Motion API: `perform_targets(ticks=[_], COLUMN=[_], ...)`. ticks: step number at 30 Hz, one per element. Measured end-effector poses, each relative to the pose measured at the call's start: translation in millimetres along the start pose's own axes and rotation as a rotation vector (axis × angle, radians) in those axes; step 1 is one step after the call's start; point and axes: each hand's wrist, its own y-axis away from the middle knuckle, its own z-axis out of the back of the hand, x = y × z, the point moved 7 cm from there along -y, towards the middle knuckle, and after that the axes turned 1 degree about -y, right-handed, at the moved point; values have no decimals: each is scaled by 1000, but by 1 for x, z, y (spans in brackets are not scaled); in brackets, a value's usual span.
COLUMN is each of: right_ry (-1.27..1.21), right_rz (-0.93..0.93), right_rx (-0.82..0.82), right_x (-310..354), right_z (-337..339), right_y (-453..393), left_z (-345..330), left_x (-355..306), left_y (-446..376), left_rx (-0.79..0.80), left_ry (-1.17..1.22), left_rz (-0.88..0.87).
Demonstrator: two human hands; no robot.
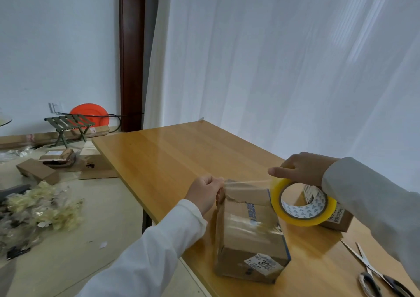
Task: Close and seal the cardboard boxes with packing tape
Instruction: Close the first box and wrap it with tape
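Observation:
A cardboard box (250, 235) with a white label stands near the front edge of the wooden table (172, 151), its top flap torn. My left hand (205, 192) pinches the free end of clear tape at the box's far left corner. My right hand (302, 168) grips a yellow-rimmed roll of packing tape (302, 202) just right of the box. A strip of tape stretches between the two hands over the box top. A second, smaller box (338, 219) sits behind the roll, mostly hidden.
Scissors (375, 274) lie on the table at the front right. On the floor to the left are several cardboard boxes (38, 170), a heap of crumpled plastic (41, 208), a folding stool (69, 124) and an orange disc. White curtains hang behind the table.

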Motion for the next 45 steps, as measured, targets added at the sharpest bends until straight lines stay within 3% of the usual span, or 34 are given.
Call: perform_targets(ticks=[9,11,16,21,23,26,29,36,42,45], right_ry=[176,70,-497,-719,-676,-416,-251,-123,-64,-161], right_rz=[28,31,51,-70,-136,-155,-157,-139,-98,-90], right_rx=[-35,-32,6,69,49,24,72,103,98,73], right_x=[10,5,-23,-44,-45,-39,-30,-24,-27,-32], right_z=[-5,-8,-10,-28,-23,-9,-16,-21,-59,-67], right_y=[-17,-16,-3,12,12,5,-5,-14,-20,-17], left_z=[-2,-8,-9,4,7,7,7,1,-14,-12], left_x=[22,32,35,13,7,13,24,45,45,44], left_y=[8,11,10,10,5,3,3,3,-2,-9], left_rx=[-117,-104,-173,-252,-241,-222,-214,-151,50,138], left_ry=[70,168,244,87,25,-2,163,207,-194,-207], left_rz=[-7,34,61,-92,-96,-36,76,167,153,269])
